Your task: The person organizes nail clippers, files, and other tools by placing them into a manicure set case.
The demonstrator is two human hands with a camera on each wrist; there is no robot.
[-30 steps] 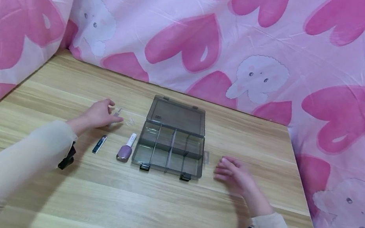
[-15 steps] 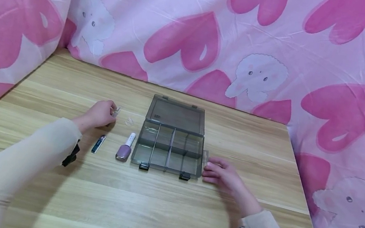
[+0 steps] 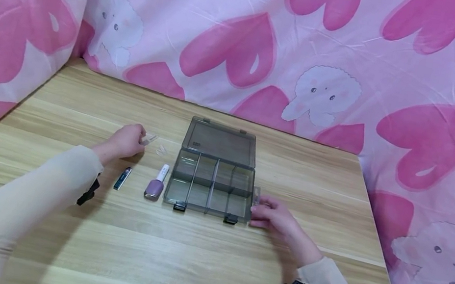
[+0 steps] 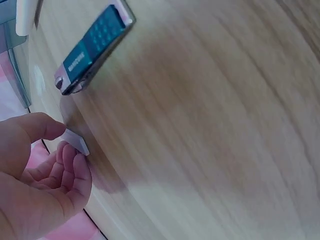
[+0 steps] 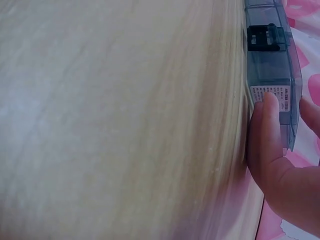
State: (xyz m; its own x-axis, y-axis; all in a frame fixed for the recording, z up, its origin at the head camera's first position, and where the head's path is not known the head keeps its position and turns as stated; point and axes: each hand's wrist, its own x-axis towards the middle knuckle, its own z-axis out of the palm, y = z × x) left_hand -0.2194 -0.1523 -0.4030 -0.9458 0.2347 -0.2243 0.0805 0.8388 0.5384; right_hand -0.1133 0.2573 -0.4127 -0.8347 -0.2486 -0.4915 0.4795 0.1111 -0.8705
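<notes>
My left hand (image 3: 124,140) pinches a small clear plastic piece (image 4: 76,141) between thumb and fingertips, low over the table. Another thin clear piece (image 3: 161,150) lies just to its right. Nearer me are a teal nail clipper (image 4: 94,47) and a purple nail polish bottle (image 3: 154,188) with a white cap. A smoky grey divided plastic box (image 3: 207,211) stands with its lid (image 3: 223,142) folded back. With fairly straight fingers, my right hand (image 3: 275,216) touches the box's near right corner, over a printed label (image 5: 281,97); the thumb is by the rim.
A small clear tab-like piece (image 3: 257,194) lies against the box's right side. Two dark latches (image 3: 230,219) project from the box front. Pink heart-patterned cloth (image 3: 229,48) hangs behind and beside the wooden table (image 3: 172,262).
My left fingers have closed around the small clear piece. The right hand has moved left from the bare table to the box's right side. The box has hardly moved.
</notes>
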